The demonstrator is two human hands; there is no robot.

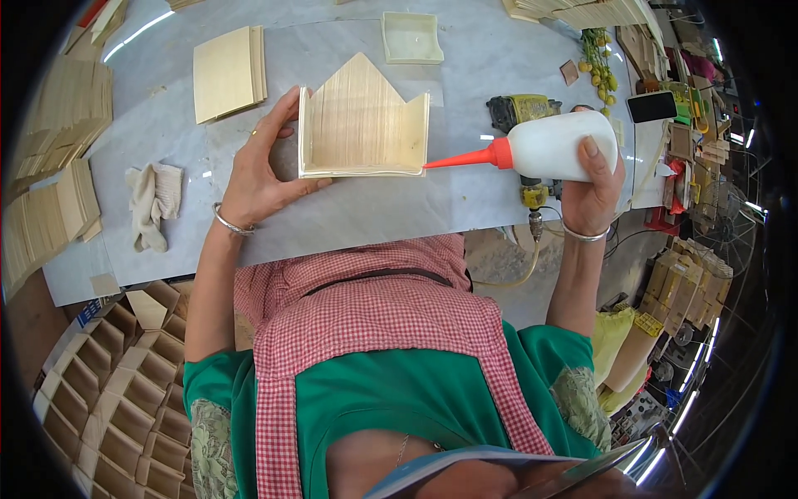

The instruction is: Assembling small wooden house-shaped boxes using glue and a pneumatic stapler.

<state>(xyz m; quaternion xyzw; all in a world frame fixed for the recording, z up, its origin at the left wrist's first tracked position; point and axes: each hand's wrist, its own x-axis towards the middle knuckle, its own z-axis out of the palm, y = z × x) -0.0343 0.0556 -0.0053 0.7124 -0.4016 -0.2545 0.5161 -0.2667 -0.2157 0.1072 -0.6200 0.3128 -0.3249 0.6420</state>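
Note:
A small house-shaped wooden box (357,116) with a pointed back panel stands before me on the table, its near side open. My left hand (264,170) grips its left wall, thumb along the bottom edge and fingers behind. In my right hand (595,179) lies a white glue bottle (544,143) with a long red nozzle, held on its side. The nozzle tip points left and meets the box's lower right corner. Behind the bottle a yellow-and-black nail gun (525,110) is partly hidden, with an air hose (532,258) attached.
Thin wooden panels (229,75) lie at the back left, and taller stacks (58,125) line the left edge. A pale shallow tray (411,37), a white glove (154,200) and a phone (652,106) rest on the table. Several finished-looking boxes (125,391) are piled at lower left.

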